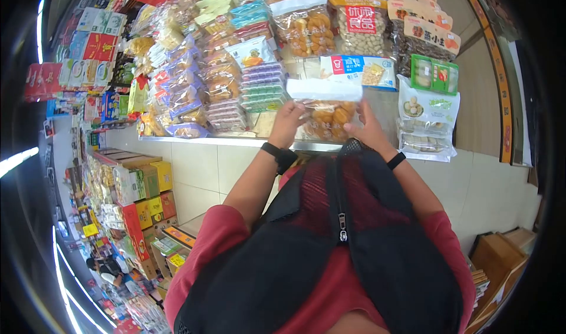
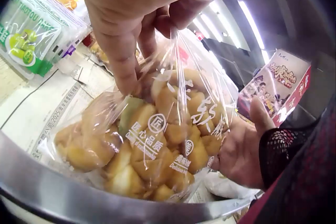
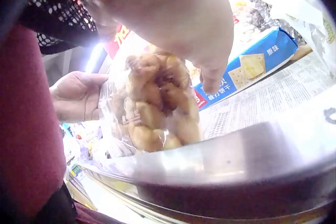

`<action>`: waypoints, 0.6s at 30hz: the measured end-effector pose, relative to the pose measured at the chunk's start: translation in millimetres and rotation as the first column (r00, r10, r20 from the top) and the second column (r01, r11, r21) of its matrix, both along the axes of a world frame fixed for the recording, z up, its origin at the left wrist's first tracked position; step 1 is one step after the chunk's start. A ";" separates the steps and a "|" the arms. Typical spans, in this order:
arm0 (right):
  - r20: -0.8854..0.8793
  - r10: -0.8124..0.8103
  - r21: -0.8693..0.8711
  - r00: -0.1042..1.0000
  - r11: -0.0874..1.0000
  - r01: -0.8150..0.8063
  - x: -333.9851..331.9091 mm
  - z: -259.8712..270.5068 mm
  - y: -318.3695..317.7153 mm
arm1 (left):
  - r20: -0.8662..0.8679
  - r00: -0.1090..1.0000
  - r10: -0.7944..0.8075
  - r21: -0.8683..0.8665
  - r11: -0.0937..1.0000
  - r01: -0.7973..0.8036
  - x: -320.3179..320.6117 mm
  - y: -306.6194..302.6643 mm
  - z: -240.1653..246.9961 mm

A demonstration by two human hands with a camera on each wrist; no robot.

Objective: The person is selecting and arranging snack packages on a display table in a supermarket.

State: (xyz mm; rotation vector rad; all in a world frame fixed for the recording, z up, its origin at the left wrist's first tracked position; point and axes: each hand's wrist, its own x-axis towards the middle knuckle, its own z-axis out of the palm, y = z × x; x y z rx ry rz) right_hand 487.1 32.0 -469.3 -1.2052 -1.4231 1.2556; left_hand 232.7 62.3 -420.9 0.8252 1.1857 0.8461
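A clear plastic bag of golden-brown bread rolls [image 1: 326, 122] with a white top band is held upright at the shelf's front edge. My left hand [image 1: 287, 125] pinches its film at the upper left; in the left wrist view the film is drawn into creases under the fingers. My right hand [image 1: 372, 132] grips the bag's right side, the thumb toward me. In the right wrist view, the rolls [image 3: 157, 103] show below that hand, close over the metal edge. A blue and white cracker pack [image 1: 362, 73] lies just behind the bag.
A metal-edged shelf [image 1: 236, 141] lined with newspaper carries rows of packaged snacks. Green and purple cake packs [image 1: 263, 86] stand left, a white snack bag [image 1: 427, 113] right. Another bag of rolls [image 1: 303, 27] lies farther back. Stacked cartons [image 1: 147, 207] line the floor at left.
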 end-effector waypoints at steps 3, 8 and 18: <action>-0.124 0.009 -0.105 0.992 0.994 -0.022 -4.4 19.0 2.8 | 0.001 0.999 -0.048 0.028 0.998 0.048 7.6 -6.2 8.5; -0.048 -0.111 -0.126 0.993 0.987 0.104 -2.7 33.5 14.6 | -0.086 0.989 -0.122 0.140 0.981 0.134 5.3 0.0 17.8; -0.172 0.014 -0.034 0.985 0.999 -0.020 -38.0 88.7 39.5 | -0.070 0.982 0.173 0.278 0.949 -0.147 -53.4 47.3 93.0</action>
